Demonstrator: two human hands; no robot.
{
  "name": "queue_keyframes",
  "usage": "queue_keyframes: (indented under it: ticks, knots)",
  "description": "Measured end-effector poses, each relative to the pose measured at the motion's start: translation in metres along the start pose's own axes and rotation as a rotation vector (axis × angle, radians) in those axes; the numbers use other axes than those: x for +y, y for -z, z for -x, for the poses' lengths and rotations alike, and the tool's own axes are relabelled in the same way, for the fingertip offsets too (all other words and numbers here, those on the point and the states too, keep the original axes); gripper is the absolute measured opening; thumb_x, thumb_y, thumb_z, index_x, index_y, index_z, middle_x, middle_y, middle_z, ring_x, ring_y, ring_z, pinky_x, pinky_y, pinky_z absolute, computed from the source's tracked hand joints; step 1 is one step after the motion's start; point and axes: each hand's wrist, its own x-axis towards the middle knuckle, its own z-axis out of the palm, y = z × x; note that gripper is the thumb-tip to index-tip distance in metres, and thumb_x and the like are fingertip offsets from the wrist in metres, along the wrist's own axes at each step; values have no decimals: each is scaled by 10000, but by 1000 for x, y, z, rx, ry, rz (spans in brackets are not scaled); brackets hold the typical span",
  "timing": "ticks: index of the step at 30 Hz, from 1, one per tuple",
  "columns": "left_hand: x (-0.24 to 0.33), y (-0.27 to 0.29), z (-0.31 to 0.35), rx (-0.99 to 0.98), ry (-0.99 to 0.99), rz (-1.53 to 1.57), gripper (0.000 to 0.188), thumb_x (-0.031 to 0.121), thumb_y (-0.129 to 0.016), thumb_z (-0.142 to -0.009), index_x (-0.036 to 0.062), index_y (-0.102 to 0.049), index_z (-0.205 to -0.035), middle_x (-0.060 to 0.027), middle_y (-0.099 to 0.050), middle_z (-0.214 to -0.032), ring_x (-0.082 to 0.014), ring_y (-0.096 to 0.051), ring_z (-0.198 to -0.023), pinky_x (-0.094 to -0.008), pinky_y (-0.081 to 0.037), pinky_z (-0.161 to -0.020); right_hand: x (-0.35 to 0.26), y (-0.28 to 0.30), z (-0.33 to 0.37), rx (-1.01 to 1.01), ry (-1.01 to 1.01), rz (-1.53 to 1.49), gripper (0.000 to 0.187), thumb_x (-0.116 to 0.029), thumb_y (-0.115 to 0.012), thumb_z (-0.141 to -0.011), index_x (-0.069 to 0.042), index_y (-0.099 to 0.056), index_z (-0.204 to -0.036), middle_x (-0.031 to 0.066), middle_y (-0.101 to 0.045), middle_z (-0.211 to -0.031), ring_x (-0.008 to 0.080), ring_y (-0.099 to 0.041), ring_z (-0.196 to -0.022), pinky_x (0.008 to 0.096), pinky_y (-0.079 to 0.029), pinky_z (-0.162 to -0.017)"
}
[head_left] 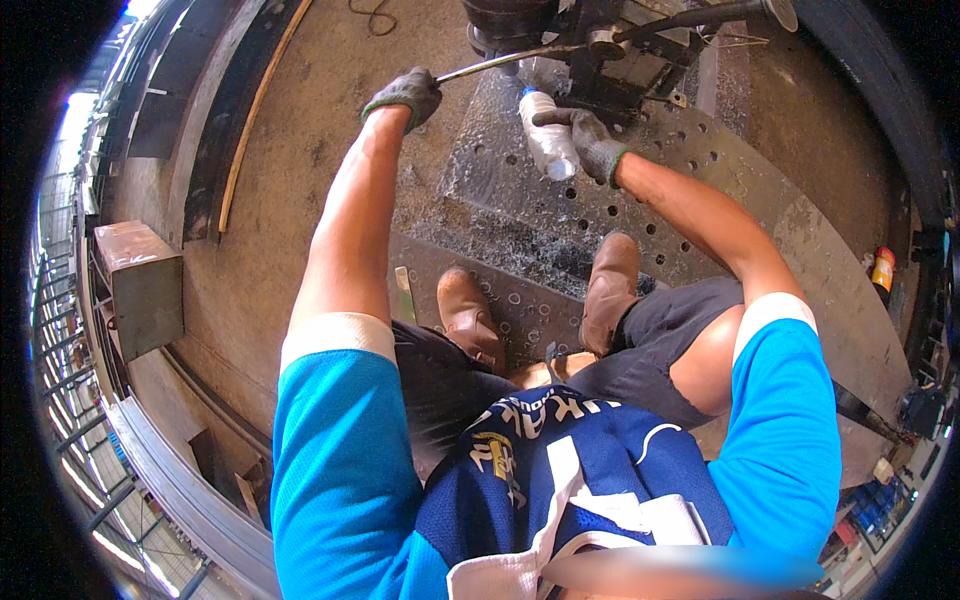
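Note:
My left hand [405, 97], in a grey work glove, is closed round the end of a long metal lever [500, 61]. The lever runs to a hub on a dark drilling machine [640, 55] at the top. In my gloved right hand [588, 142] is a clear plastic squeeze bottle [545, 135] with whitish contents. The bottle is tilted, its blue-tipped end toward the machine's foot. Below it lies a large steel plate [475, 150] with several round holes and scattered metal shavings. The drill's tip is hidden.
My brown boots [465, 310] stand beside a pile of shavings [530, 245]. A rusty metal box [145, 290] is at the left, with long steel sections [190, 500] below it. A strip of wood [260, 115] lies farther up. An orange-red bottle [882, 270] stands at the far right.

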Motion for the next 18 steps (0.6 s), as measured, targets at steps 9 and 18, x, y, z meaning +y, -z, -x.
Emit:
queue_keyframes:
  ticks: [9,18]
  knots:
    - [-2,-4,-3,1,13,40,401,354,-581,-940,90,-667,-1228,-226,-687,-1235,-403,-650,-1175,-482,-525,-954,-2,-8,12,53,-71,104,254,-217,-723,-891,-37,-661,-1059,90,-703,-821,229,-693,-610,367,-599,-596]
    - [-1,-4,1,23,0,37,404,376,-571,-945,108,-668,-1231,-212,-688,-1239,-397,-651,-1173,-474,-525,-959,-1,-6,11,71,-36,203,292,-176,-533,-982,-31,-697,-1177,131,-710,-1012,226,-708,-772,380,-615,-728]
